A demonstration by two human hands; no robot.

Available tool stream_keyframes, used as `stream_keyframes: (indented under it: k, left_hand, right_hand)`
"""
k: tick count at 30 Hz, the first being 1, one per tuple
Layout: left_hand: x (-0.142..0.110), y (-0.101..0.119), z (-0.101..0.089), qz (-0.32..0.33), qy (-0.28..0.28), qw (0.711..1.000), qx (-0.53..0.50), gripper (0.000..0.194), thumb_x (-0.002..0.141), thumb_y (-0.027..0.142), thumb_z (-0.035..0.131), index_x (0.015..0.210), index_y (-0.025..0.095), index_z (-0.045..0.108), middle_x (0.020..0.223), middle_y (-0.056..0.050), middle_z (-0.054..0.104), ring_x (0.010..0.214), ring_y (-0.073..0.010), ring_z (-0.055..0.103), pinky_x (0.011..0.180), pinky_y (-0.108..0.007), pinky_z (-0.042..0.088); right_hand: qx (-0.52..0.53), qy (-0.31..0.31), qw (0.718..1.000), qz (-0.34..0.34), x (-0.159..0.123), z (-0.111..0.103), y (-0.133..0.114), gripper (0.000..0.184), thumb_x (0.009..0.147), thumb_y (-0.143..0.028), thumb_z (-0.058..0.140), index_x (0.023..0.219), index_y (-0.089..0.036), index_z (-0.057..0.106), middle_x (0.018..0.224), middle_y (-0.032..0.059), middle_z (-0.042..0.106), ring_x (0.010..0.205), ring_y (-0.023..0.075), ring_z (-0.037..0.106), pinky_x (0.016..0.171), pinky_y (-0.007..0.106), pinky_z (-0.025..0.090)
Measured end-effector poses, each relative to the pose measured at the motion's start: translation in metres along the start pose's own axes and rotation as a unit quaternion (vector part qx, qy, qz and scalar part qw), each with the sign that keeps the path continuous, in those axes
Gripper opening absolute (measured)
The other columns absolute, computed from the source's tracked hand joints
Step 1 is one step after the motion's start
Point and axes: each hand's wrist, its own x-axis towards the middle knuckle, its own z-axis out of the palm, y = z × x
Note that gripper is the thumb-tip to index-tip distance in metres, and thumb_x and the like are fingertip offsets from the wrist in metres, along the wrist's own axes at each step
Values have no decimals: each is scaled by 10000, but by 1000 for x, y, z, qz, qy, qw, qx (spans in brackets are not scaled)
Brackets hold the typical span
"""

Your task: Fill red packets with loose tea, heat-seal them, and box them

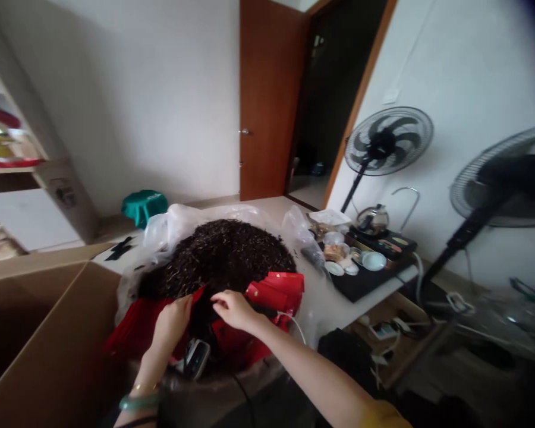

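A big heap of dark dried tea leaves [227, 249] lies on a clear plastic sheet or bag [181, 217] on the table. My left hand [173, 321] pinches a red paper packet [198, 294] at the heap's near edge. Facing it, my right hand [234, 309] has its fingers curled together; what they hold, if anything, does not show. More red packets [136, 321] lie under and left of my left hand. Another group of red packets [271, 291], with small gold marks, sits beyond my right wrist. Below my hands is a small grey device [197, 358] with a dark screen.
An open cardboard box [40, 321] stands at the left. To the right, a tea tray [354, 285] bears cups and a glass kettle [373, 220]. Two standing fans [386, 142] are by the right wall. A white cable [299, 327] runs beside my right forearm.
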Motion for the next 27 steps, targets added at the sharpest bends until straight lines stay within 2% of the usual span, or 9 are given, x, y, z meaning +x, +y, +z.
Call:
stream_keyframes:
  k: [4,10,15,18,20,22,23,25,27]
  left_hand:
    - [1,-5,5,13,79,997,15,314,903,277,433,995,172,714,1040,-110,727,872,-243,698,715,-283,507]
    - [-2,-5,2,14,77,997,-1,271,877,334,486,944,243,732,926,-56,755,752,-232,701,639,-273,502]
    - [-6,1,-5,-16,68,997,-36,271,867,340,503,882,222,746,897,-62,757,778,-236,700,680,-275,496]
    - [-9,2,-8,-59,103,991,-61,272,868,339,500,855,209,739,892,-68,754,799,-231,693,708,-273,487]
    - [-12,-3,-15,-99,156,977,-109,268,858,351,509,847,197,728,850,-64,747,772,-218,683,711,-270,487]
    - [-18,-15,-31,-147,255,938,-185,273,847,373,513,840,183,709,780,-50,727,717,-195,660,700,-267,496]
    - [-20,-24,-44,-171,323,904,-222,277,841,387,516,835,175,695,745,-40,709,692,-183,643,689,-267,503]
    - [-25,-50,-75,-192,471,817,-272,251,821,382,540,821,160,657,744,-24,674,705,-164,620,709,-274,515]
    - [-27,-83,-109,-230,604,696,-313,216,833,345,527,802,147,608,748,-9,629,701,-141,593,728,-292,526]
  right_hand:
    - [-43,2,999,-32,24,18,-7,396,799,-178,629,1195,-164,627,1061,94,695,872,187,671,826,286,516]
    - [-53,-20,997,-52,31,31,-8,432,793,-159,637,1222,-168,589,1131,94,675,967,200,653,892,305,500]
    - [-72,-5,996,-43,29,19,-1,430,765,-97,622,1188,-174,609,1050,88,680,930,201,648,861,309,508]
    - [-68,3,997,-39,29,7,9,385,792,-83,567,1170,-139,612,1015,115,667,912,208,641,842,332,509]
    - [-65,12,997,-40,22,-3,16,331,817,-97,528,1129,-137,631,1019,125,660,920,212,635,843,345,503]
    - [-60,15,997,-42,8,-14,25,280,832,-128,509,1064,-161,660,1006,111,670,903,209,641,820,339,507]
    - [-49,25,998,-41,0,-20,29,242,835,-157,513,1008,-173,682,974,99,684,886,209,648,800,330,511]
    - [-30,23,999,-34,-16,-31,35,227,853,-232,506,962,-191,701,944,84,707,860,209,661,772,323,516]
    - [-23,24,999,-10,-28,-41,39,239,842,-281,509,936,-194,712,906,79,723,776,207,670,715,323,526]
